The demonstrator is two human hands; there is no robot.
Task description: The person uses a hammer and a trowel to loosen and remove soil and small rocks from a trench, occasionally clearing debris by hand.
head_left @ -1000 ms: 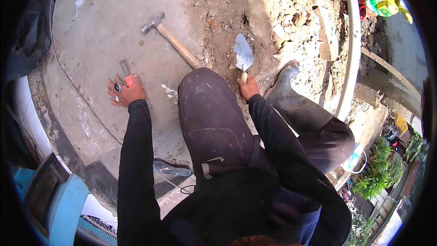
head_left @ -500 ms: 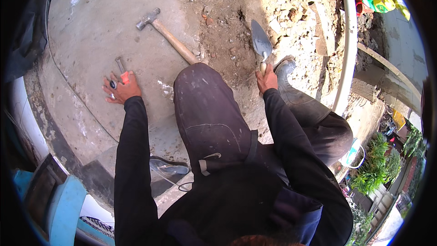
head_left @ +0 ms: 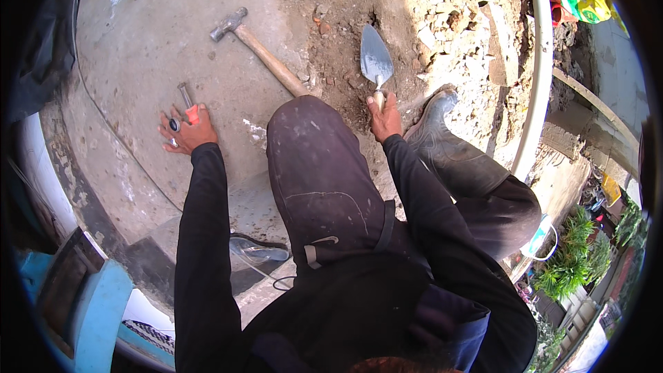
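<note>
My left hand (head_left: 188,131) lies on the concrete with its fingers spread. A chisel (head_left: 186,97) with a metal shank and an orange-red grip sits between its thumb and forefinger, its grip partly hidden by the hand. Rings show on the fingers. In my right hand (head_left: 386,122) is a pointing trowel (head_left: 376,55), gripped by its pale wooden handle, the grey blade pointing away over loose dirt. Between the hands a hammer (head_left: 266,59) rests on the floor, its steel head at the far left and its wooden handle reaching to my knee.
Broken rubble (head_left: 449,24) and soil border the concrete floor (head_left: 159,27) on the right. Beyond them runs a long pale pipe (head_left: 541,62). A thin cable (head_left: 110,124) crosses the floor at left, near a blue object (head_left: 103,311). My grey boot (head_left: 438,114) stands right of the trowel.
My right hand has moved left with the trowel, and the blade now lies farther from the boot. The left hand, chisel and hammer keep their places, with a slight shift of the whole view.
</note>
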